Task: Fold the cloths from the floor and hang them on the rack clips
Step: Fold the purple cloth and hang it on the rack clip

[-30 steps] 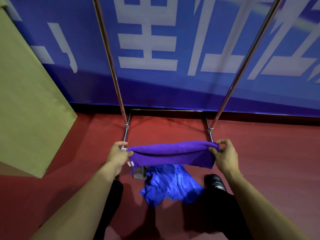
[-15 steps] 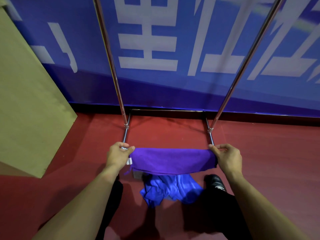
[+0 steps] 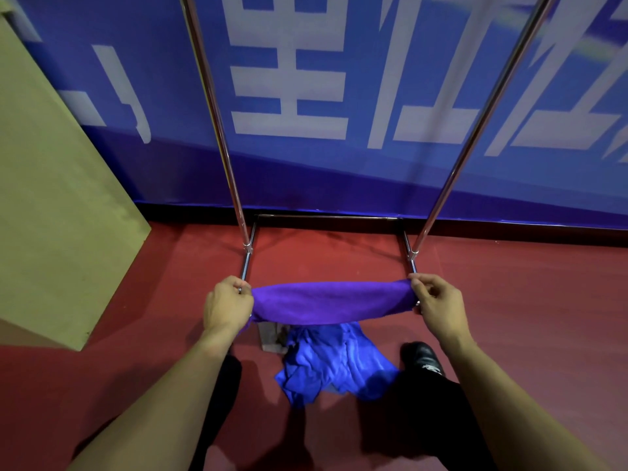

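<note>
Overhead, purple cloth (image 3: 331, 302) stretched between left hand (image 3: 227, 305) and right hand (image 3: 438, 304), fingers (image 3: 419, 282) pinching each end.

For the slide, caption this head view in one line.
Left hand and right hand stretch a folded purple cloth above a crumpled blue cloth on red floor.

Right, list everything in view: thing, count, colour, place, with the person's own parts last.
purple cloth: one, purple, folded and stretched between both hands above the floor
blue cloth: one, blue, crumpled on the floor below the purple cloth
rack: one, silver metal, two poles rising from a base frame by the wall; clips not in view
banner: one, blue with white characters, on the back wall
board: one, tan, at left
floor: red
shoe: one, black, right of the blue cloth
left hand: grips the cloth's left end
right hand: pinches the cloth's right end
</note>
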Demonstrator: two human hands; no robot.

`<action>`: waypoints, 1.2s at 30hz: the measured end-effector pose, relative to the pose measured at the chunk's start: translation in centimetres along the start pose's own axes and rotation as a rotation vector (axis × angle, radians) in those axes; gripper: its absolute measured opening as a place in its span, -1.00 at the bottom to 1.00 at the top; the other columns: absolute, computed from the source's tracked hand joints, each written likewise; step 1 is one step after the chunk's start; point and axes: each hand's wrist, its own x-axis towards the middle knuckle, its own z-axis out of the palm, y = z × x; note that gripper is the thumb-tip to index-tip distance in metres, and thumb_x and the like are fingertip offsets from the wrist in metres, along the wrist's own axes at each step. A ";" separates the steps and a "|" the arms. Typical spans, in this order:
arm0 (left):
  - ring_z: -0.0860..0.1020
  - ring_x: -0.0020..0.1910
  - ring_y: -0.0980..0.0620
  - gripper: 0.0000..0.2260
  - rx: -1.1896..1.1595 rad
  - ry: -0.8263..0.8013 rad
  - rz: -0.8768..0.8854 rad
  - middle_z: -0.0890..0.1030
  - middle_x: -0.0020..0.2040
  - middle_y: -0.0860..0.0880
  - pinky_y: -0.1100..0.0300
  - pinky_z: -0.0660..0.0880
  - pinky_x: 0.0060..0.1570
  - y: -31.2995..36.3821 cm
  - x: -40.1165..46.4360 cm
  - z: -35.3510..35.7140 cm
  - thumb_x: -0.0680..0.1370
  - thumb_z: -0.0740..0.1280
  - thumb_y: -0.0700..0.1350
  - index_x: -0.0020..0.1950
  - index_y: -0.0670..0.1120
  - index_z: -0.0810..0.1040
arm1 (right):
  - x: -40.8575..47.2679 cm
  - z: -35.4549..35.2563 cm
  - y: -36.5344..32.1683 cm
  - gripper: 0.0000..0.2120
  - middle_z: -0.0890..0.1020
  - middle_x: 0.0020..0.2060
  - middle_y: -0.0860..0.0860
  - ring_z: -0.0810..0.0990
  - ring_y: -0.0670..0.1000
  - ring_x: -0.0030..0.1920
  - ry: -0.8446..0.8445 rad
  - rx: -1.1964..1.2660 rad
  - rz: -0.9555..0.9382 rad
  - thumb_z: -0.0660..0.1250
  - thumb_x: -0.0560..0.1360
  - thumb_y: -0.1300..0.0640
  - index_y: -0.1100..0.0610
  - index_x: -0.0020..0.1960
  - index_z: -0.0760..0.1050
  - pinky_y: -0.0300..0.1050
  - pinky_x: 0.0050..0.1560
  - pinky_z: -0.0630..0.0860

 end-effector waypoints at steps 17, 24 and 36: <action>0.66 0.10 -0.06 -0.80 -0.647 -0.212 -0.018 0.72 0.02 -0.07 0.00 0.53 0.26 0.5 0.2 0.5 0.57 0.36 -0.30 0.01 -0.03 0.70 | 0.0 -0.2 -0.3 -0.84 0.73 -0.20 0.06 0.59 -0.10 -0.24 0.036 0.144 -0.047 0.43 0.52 0.21 -0.01 0.02 0.68 -0.08 -0.08 0.55; 0.63 -0.01 -0.04 -0.70 -0.735 -0.189 0.038 0.68 0.04 -0.16 0.05 0.52 0.13 1.1 0.3 0.6 0.53 0.42 -0.34 0.12 0.03 0.63 | 0.1 -0.3 -1.0 -0.84 0.70 -0.14 0.05 0.59 -0.13 -0.16 0.120 0.370 -0.041 0.39 0.55 0.24 0.01 0.02 0.65 -0.22 -0.03 0.53; 0.62 -0.13 0.07 -0.83 -0.794 -0.092 0.056 0.71 -0.14 -0.02 0.36 0.53 -0.08 1.2 0.2 0.0 0.54 0.41 -0.27 0.01 -0.02 0.70 | 0.4 -0.4 -0.6 -0.64 0.65 -0.05 0.09 0.57 -0.03 -0.08 0.018 0.453 0.083 0.45 0.49 0.30 0.16 0.28 0.57 -0.17 0.07 0.55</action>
